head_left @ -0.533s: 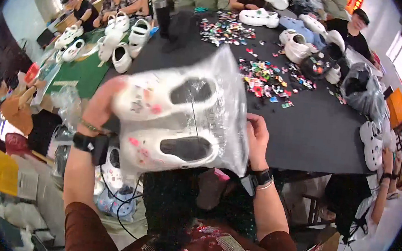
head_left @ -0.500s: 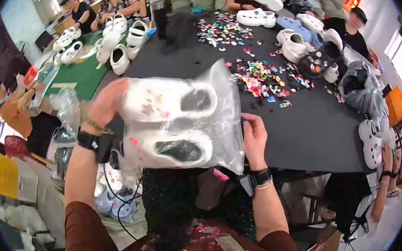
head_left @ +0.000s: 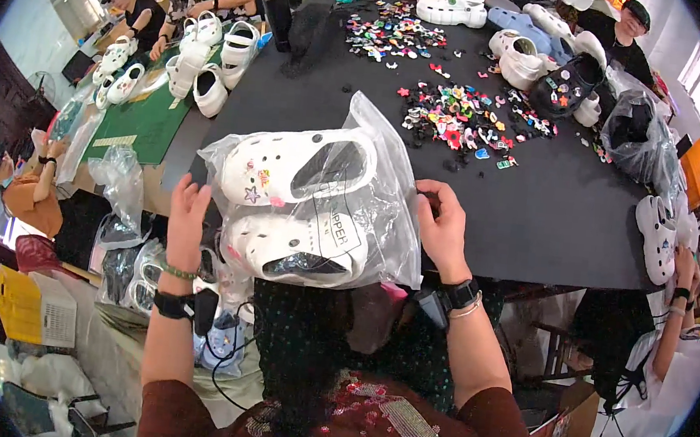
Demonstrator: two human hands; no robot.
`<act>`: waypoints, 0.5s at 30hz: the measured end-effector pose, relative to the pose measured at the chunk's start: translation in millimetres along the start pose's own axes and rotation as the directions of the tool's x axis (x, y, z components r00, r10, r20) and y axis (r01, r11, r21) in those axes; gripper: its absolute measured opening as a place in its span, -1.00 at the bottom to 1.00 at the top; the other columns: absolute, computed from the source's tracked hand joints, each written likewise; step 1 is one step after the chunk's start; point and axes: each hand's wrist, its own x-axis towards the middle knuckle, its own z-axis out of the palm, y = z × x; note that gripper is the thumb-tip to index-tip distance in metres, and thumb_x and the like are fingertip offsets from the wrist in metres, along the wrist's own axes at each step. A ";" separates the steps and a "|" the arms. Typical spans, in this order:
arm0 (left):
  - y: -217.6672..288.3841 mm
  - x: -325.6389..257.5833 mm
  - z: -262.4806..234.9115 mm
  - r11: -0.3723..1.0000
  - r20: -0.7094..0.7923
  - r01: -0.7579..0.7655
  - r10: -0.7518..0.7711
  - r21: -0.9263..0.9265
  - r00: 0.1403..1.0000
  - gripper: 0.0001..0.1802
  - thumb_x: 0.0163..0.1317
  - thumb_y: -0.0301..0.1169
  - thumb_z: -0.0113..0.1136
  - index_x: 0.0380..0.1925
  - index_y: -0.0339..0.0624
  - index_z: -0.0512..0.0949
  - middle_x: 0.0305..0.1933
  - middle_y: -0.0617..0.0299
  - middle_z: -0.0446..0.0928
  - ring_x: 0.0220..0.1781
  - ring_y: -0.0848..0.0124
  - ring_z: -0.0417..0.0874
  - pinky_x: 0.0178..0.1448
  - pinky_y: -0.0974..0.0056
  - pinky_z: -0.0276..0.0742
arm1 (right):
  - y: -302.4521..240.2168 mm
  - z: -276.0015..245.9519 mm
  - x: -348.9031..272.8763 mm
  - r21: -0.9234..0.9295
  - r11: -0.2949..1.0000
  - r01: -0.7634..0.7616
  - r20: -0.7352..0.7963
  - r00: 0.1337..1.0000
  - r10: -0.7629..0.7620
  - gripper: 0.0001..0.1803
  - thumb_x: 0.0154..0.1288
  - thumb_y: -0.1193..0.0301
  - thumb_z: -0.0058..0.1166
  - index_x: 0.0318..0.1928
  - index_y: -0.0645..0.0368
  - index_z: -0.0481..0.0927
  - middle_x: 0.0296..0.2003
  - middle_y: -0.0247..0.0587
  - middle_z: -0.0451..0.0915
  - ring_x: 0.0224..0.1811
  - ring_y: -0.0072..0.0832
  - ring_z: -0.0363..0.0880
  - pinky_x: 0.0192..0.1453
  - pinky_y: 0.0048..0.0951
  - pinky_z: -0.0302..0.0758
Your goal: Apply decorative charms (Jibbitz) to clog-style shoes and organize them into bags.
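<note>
hands pinch a clear plastic bag (head_left: 371, 178) of two white clogs (head_left: 296, 167): left hand (head_left: 186, 211) and right hand (head_left: 443, 227) grip opposite edges. film looks slippery, load light; holding both sides seems safest.

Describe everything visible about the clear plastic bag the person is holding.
The clear plastic bag is thin, glossy and wrinkled, with a black printed panel on its front. It holds a pair of white perforated foam clogs lying one above the other, the upper one carrying small coloured charms. It is held up over the near edge of the black table. The left hand presses its left side and the right hand grips its right side. Its top right corner sticks up loosely.
</note>
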 end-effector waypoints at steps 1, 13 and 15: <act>-9.9 -7.6 1.9 1.000 -0.029 0.014 -0.015 -0.013 0.999 -0.29 0.38 -0.28 0.22 0.42 -0.22 0.15 0.37 -0.06 0.29 0.35 0.26 0.34 0.41 0.22 0.23 | -1.7 1.3 1.7 -0.117 0.979 0.165 -0.031 0.985 -0.169 -0.86 0.26 0.54 0.15 -0.16 0.25 0.58 -0.26 -0.16 0.61 -0.31 -0.38 0.56 -0.24 -0.40 0.49; -72.3 -54.0 14.1 0.971 0.071 0.207 -0.199 -0.117 0.977 -0.29 0.44 -0.07 0.09 0.37 -0.36 0.18 0.21 0.06 0.43 0.13 0.40 0.45 0.20 0.34 0.38 | -76.1 1.6 13.6 -0.067 0.862 0.502 0.674 0.660 -0.332 -0.43 0.16 0.24 0.36 0.15 0.16 0.53 0.27 0.07 0.41 0.27 0.01 0.44 0.28 -0.18 0.48; -76.6 -56.8 12.7 0.983 0.061 0.163 -0.158 -0.087 0.986 -0.32 0.44 -0.04 0.09 0.32 -0.35 0.27 0.18 0.07 0.47 0.13 0.41 0.46 0.21 0.36 0.37 | -88.5 10.4 11.5 -0.060 0.836 0.545 0.701 0.620 -0.354 -0.36 0.13 0.19 0.38 0.19 0.15 0.50 0.31 0.09 0.36 0.30 0.03 0.40 0.31 -0.16 0.46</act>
